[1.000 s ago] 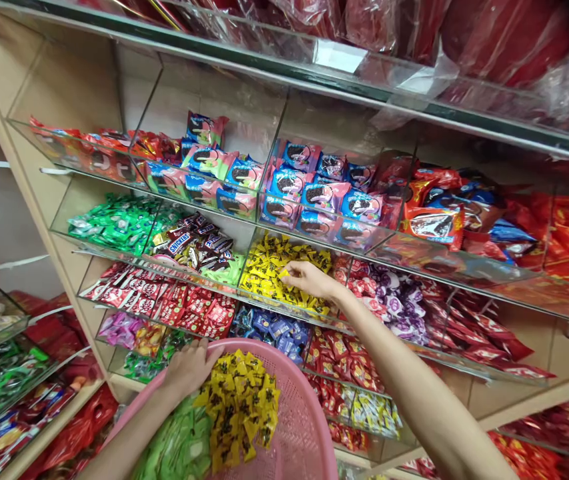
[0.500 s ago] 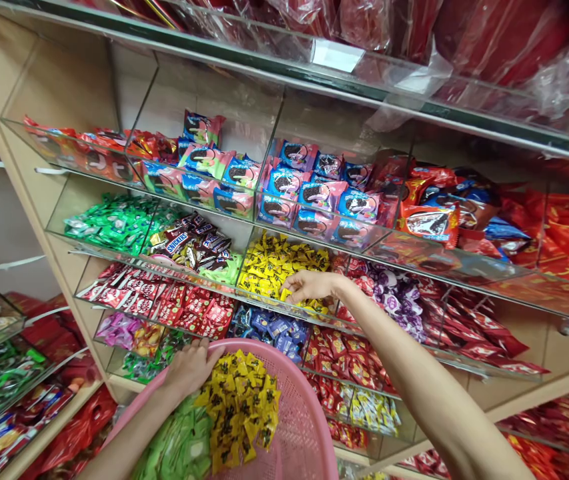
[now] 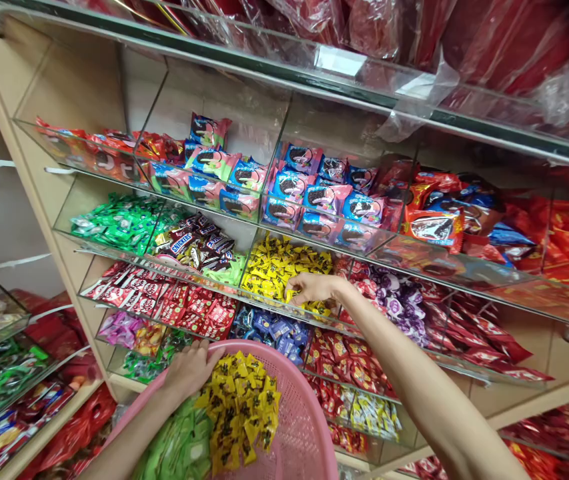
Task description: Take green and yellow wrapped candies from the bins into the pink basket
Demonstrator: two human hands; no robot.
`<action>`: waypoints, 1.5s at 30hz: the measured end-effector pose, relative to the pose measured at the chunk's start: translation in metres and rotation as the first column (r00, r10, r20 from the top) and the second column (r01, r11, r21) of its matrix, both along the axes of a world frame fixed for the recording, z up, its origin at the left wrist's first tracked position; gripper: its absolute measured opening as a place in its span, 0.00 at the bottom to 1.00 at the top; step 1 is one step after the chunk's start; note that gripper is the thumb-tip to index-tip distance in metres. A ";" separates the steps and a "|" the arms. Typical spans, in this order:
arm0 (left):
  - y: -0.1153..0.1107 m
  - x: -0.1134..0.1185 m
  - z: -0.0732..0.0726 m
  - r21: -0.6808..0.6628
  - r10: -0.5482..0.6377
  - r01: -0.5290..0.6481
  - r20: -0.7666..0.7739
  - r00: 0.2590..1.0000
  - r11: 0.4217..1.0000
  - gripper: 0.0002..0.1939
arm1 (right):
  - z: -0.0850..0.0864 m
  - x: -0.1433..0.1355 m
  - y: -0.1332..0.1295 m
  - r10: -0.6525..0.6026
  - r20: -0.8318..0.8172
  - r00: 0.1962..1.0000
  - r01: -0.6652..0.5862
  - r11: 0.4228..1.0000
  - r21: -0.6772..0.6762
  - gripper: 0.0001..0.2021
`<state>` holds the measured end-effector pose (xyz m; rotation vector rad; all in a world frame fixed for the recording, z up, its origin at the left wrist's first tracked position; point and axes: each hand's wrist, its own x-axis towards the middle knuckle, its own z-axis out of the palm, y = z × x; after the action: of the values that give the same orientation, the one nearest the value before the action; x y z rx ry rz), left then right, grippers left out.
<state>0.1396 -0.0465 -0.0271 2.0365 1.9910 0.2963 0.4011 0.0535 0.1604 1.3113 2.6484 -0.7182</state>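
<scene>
My left hand (image 3: 194,365) grips the rim of a pink plastic basket (image 3: 304,413), with its fingers over the edge. Inside the basket lie yellow-wrapped candies (image 3: 244,403) and, to their left, green packets (image 3: 179,443). My right hand (image 3: 310,288) reaches into a clear shelf bin of yellow candies (image 3: 274,267). Its fingers are curled down at the candies near the bin's front wall; whether any candy is between the fingertips is too small to tell.
Snickers bars (image 3: 181,241) and green candies (image 3: 114,223) fill bins to the left, purple candies (image 3: 404,300) to the right. Oreo packs (image 3: 321,193) sit one shelf above. Clear front panels (image 3: 204,280) edge the shelves. Blue candies (image 3: 281,333) lie just behind the basket.
The shelves have shifted slightly to the right in view. My right hand remains at the yellow candies, its fingers a little more curled. My left hand and the basket have hardly moved.
</scene>
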 end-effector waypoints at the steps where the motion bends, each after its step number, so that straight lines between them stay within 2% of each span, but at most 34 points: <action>1: 0.000 0.000 0.000 0.002 -0.001 0.001 0.002 1.000 1.000 0.34 | 0.000 0.000 -0.001 0.006 -0.004 1.000 -0.006 1.000 0.009 0.12; 6: -0.002 0.001 0.002 0.008 -0.004 0.004 0.006 1.000 1.000 0.34 | 0.000 -0.001 0.000 0.019 -0.111 0.994 -0.018 1.000 0.002 0.10; 12: -0.005 0.003 0.008 -0.013 -0.008 0.008 0.017 1.000 1.000 0.34 | -0.008 -0.018 0.010 0.032 -0.301 0.953 0.041 0.972 0.233 0.09; 15: -0.006 0.003 0.008 -0.007 -0.002 0.002 0.013 1.000 1.000 0.34 | -0.018 -0.029 0.010 0.016 -0.243 0.970 0.061 0.950 0.307 0.10; 19: -0.005 0.001 0.006 -0.009 0.013 -0.013 0.009 1.000 1.000 0.34 | -0.029 -0.034 0.007 -0.008 -0.104 0.995 0.040 0.948 0.315 0.14; 25: -0.004 0.000 0.001 0.001 0.008 -0.008 -0.013 1.000 1.000 0.35 | -0.033 -0.032 0.011 -0.031 0.001 1.000 0.030 0.961 0.274 0.21; 28: -0.005 0.000 0.001 0.007 0.003 -0.003 -0.011 1.000 1.000 0.36 | -0.034 -0.034 0.012 -0.063 0.037 0.997 0.050 0.957 0.287 0.20; 38: -0.005 -0.004 -0.004 0.021 0.022 -0.022 0.003 1.000 1.000 0.35 | -0.039 -0.039 0.006 -0.144 0.026 0.989 0.124 0.922 0.366 0.17; 45: -0.006 -0.004 -0.002 0.012 0.021 -0.021 0.015 1.000 1.000 0.35 | -0.033 -0.032 0.005 -0.120 -0.090 0.989 0.145 0.921 0.362 0.18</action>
<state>0.1357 -0.0523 -0.0291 2.0159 2.0074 0.3270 0.3692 0.0584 0.1272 1.5927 2.8695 -0.2845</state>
